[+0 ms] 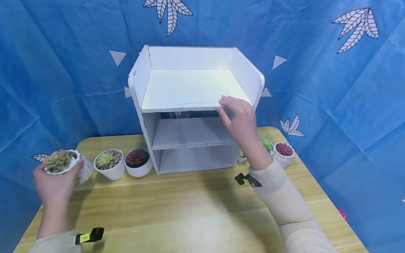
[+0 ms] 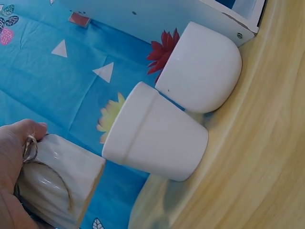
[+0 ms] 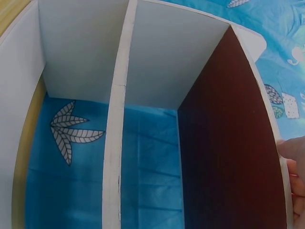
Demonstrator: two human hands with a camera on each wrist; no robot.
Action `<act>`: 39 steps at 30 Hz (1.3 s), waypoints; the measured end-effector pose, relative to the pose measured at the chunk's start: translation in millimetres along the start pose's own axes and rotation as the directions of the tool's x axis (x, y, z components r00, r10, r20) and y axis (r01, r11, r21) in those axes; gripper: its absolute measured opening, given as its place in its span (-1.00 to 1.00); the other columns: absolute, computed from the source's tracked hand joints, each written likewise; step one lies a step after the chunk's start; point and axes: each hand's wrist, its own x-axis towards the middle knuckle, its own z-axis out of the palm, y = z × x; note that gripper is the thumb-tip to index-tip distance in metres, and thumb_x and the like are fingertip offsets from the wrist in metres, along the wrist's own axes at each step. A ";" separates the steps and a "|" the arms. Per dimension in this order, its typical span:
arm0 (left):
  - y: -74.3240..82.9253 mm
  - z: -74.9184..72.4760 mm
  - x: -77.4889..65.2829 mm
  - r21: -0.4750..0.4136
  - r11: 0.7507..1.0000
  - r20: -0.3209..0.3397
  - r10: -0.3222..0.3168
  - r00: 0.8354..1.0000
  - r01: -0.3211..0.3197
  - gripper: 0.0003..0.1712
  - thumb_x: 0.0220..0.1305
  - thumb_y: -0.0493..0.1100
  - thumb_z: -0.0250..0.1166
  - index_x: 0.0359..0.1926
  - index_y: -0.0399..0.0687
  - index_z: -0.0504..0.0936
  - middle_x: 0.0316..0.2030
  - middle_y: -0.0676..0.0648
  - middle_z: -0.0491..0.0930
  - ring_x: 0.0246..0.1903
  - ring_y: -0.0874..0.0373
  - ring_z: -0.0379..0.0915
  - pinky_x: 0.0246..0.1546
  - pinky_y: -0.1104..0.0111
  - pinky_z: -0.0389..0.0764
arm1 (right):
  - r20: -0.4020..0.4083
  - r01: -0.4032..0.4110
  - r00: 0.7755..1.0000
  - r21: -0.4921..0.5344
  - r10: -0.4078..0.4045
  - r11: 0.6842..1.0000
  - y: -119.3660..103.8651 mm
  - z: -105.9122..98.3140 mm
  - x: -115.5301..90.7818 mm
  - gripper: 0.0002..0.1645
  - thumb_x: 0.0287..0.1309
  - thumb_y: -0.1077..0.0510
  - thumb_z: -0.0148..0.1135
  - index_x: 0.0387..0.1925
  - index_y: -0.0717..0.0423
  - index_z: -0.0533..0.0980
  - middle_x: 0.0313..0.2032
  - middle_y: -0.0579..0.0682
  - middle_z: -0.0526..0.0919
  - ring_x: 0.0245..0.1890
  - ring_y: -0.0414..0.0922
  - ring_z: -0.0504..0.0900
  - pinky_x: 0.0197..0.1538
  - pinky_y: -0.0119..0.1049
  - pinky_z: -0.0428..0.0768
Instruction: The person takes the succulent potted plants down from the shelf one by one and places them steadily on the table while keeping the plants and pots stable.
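Observation:
My left hand (image 1: 57,184) grips a white pot with a greenish succulent (image 1: 58,161), tilted at the table's left edge. Twine (image 2: 50,167) is tied around that pot in the left wrist view. Just right of it stand a white pot with a pale green succulent (image 1: 110,164) and a rounder white pot with a dark red one (image 1: 138,162). At the white shelf unit (image 1: 193,144), my right hand (image 1: 239,117) holds the front edge of the top board, right of its middle, with thumb at the edge and fingers over the top.
Right of the shelf unit stand more potted succulents, among them a green one (image 1: 267,144) and a dark red one (image 1: 284,150), partly behind my right forearm. A wooden table (image 1: 177,211) carries everything. Blue patterned cloth (image 1: 79,63) hangs behind and at both sides.

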 end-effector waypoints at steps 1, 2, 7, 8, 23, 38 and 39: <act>-0.4 0.1 0.5 0.002 1.000 0.002 -0.010 1.000 0.010 0.36 0.04 0.36 0.43 0.56 0.13 -0.30 0.56 -0.13 -0.15 0.53 -0.09 -0.19 0.48 0.07 -0.03 | 0.001 0.001 1.000 0.001 -0.001 1.000 0.1 0.1 0.0 -0.60 0.31 -0.04 0.32 0.04 0.09 0.68 0.09 -0.01 0.69 0.20 -0.07 0.59 0.33 -0.11 0.40; -1.1 0.4 1.3 0.001 1.000 0.003 -0.017 1.000 0.017 0.37 0.04 0.36 0.43 0.56 0.13 -0.31 0.56 -0.13 -0.15 0.53 -0.09 -0.20 0.48 0.06 -0.02 | 0.001 0.003 1.000 0.002 -0.003 1.000 0.1 0.3 0.0 -0.60 0.31 -0.04 0.32 0.04 0.09 0.68 0.09 0.00 0.69 0.20 -0.07 0.59 0.33 -0.11 0.41; -7.6 5.2 6.4 0.009 1.000 0.001 -0.007 1.000 0.007 0.38 0.02 0.36 0.44 0.57 0.10 -0.29 0.55 -0.15 -0.12 0.52 -0.13 -0.16 0.47 0.02 0.01 | -0.004 0.002 1.000 -0.004 -0.002 1.000 1.2 0.7 -0.8 -0.61 0.30 -0.04 0.32 0.04 0.09 0.68 0.09 -0.01 0.69 0.19 -0.07 0.60 0.32 -0.11 0.41; -9.1 6.6 7.6 0.006 1.000 -0.001 -0.002 1.000 0.002 0.38 0.01 0.35 0.45 0.57 0.08 -0.28 0.55 -0.16 -0.11 0.51 -0.13 -0.15 0.47 0.02 0.02 | -0.006 0.003 1.000 -0.006 -0.003 1.000 1.5 0.6 -1.0 -0.61 0.30 -0.04 0.32 0.04 0.09 0.68 0.08 -0.01 0.69 0.19 -0.07 0.60 0.32 -0.11 0.41; -22.0 18.4 16.2 0.013 1.000 0.033 0.002 0.999 -0.003 0.41 0.03 0.35 0.44 0.57 0.00 -0.31 0.54 -0.24 -0.14 0.51 -0.20 -0.16 0.47 -0.01 0.00 | -0.003 -0.006 1.000 -0.005 0.006 1.000 2.2 -0.9 -0.2 -0.61 0.30 -0.05 0.32 0.03 0.09 0.69 0.08 -0.01 0.70 0.20 -0.08 0.59 0.33 -0.13 0.40; -35.7 25.6 22.5 0.021 0.999 0.053 -0.031 0.998 0.030 0.44 0.04 0.37 0.42 0.57 -0.02 -0.37 0.55 -0.28 -0.21 0.52 -0.25 -0.24 0.47 -0.05 -0.07 | 0.002 0.000 1.000 0.002 0.000 1.000 0.2 -0.8 -0.3 -0.60 0.31 -0.06 0.32 0.03 0.09 0.68 0.08 -0.01 0.70 0.20 -0.08 0.59 0.33 -0.12 0.41; -36.2 25.9 22.5 0.022 0.999 0.052 -0.030 0.998 0.029 0.44 0.04 0.37 0.42 0.57 -0.03 -0.37 0.55 -0.28 -0.22 0.52 -0.26 -0.25 0.47 -0.05 -0.08 | 0.003 -0.002 1.000 0.003 0.002 1.000 0.2 -0.7 -0.5 -0.60 0.31 -0.06 0.32 0.03 0.09 0.68 0.08 -0.01 0.70 0.20 -0.08 0.59 0.33 -0.12 0.41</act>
